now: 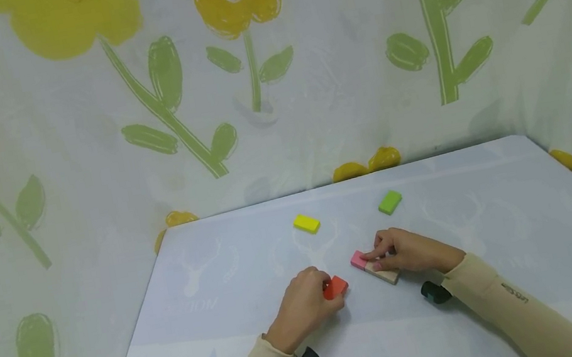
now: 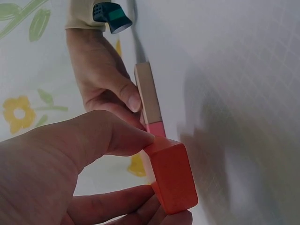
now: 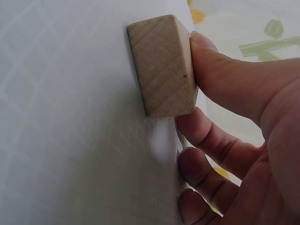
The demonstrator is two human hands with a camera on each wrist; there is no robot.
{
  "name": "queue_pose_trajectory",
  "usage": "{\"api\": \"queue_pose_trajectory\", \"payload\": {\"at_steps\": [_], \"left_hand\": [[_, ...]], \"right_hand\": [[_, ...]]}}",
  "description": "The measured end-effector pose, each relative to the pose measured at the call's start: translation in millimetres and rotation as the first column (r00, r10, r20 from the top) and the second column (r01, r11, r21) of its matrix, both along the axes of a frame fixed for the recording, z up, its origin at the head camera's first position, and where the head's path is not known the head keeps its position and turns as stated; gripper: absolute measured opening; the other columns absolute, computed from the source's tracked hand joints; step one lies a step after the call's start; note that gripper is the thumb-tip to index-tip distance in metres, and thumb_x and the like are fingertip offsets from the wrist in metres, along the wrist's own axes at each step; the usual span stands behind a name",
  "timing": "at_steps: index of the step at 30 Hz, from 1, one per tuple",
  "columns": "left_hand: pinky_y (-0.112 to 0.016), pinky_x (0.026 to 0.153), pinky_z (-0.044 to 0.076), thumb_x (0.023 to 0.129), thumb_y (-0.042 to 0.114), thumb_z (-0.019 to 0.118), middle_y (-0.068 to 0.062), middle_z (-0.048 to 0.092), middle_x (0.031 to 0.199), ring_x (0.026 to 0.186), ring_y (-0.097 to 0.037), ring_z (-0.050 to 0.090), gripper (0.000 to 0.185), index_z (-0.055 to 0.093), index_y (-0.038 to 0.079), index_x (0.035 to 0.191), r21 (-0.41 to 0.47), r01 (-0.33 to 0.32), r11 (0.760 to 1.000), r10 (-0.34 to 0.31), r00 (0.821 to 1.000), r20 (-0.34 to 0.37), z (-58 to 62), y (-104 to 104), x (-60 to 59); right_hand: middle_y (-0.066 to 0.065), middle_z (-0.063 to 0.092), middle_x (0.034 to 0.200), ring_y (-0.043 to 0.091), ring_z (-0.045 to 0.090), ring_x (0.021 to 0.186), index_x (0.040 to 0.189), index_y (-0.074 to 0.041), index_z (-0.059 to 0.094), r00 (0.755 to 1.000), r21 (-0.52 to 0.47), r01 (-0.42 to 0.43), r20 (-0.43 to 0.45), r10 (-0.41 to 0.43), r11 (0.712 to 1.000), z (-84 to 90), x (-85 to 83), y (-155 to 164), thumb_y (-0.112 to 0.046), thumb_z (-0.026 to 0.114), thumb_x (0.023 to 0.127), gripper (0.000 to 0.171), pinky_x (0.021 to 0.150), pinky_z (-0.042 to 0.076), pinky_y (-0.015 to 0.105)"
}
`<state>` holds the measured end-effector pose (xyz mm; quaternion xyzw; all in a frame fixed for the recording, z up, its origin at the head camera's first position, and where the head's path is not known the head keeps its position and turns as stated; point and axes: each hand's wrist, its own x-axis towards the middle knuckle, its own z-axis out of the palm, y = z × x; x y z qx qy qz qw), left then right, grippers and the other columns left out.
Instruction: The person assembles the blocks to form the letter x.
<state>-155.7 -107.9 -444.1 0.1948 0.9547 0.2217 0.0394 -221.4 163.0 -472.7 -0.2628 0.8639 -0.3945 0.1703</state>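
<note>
My left hand (image 1: 307, 299) pinches a small orange-red block (image 1: 336, 287) between thumb and fingertips. In the left wrist view the orange-red block (image 2: 174, 178) is tilted, its broad side facing the camera. To its right, my right hand (image 1: 410, 249) holds a plain wooden block (image 1: 384, 274) that lies end to end with a pink block (image 1: 358, 260). The right thumb lies on the wooden block and the index fingertip reaches the pink one, partly covering it. From the right wrist, the wooden block's grained end (image 3: 161, 68) shows, with curled fingers beside it.
Farther back on the white table (image 1: 219, 318) lie a yellow block (image 1: 307, 223) and a green block (image 1: 390, 202), apart from each other. A flower-printed curtain (image 1: 312, 129) hangs behind the table's far edge. Each wrist wears a small dark camera.
</note>
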Motion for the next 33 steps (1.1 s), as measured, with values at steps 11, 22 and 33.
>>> {"api": "queue_pose_trajectory", "payload": {"at_steps": [11,22,33], "left_hand": [[-0.018,0.055,0.037,0.081,0.019,0.083,0.003,0.052,0.071,0.064,-0.008,0.045,0.019,0.074,0.003,0.087,0.018,-0.006,1.0,0.005,0.999,0.044,-1.3,5.5,-3.7],[-0.017,0.055,0.038,0.081,0.021,0.083,0.004,0.054,0.071,0.063,-0.006,0.045,0.02,0.074,0.003,0.084,0.033,0.015,0.999,-0.015,1.0,0.002,0.4,7.2,-6.8],[-0.017,0.056,0.04,0.083,0.021,0.083,0.003,0.055,0.073,0.065,-0.007,0.047,0.021,0.075,0.002,0.087,0.033,0.002,0.999,-0.003,1.0,0.025,-0.1,8.8,-8.2]], "right_hand": [[-0.001,0.064,0.091,0.012,0.051,0.081,0.126,-0.01,0.073,1.0,0.016,0.0,-0.025,0.001,1.0,1.0,3.6,0.0,-0.025,0.077,0.093,0.036,0.066,0.039,0.02],[-0.001,0.064,0.092,0.012,0.051,0.083,0.126,-0.01,0.073,1.0,0.01,-0.001,-0.021,0.001,1.0,1.2,2.0,-0.1,-0.024,0.077,0.093,0.036,0.067,0.039,0.02],[0.0,0.064,0.092,0.013,0.052,0.084,0.127,-0.011,0.073,1.0,0.002,0.006,-0.005,-0.006,1.0,0.1,2.2,-1.1,-0.025,0.078,0.093,0.037,0.067,0.04,0.021]]}}
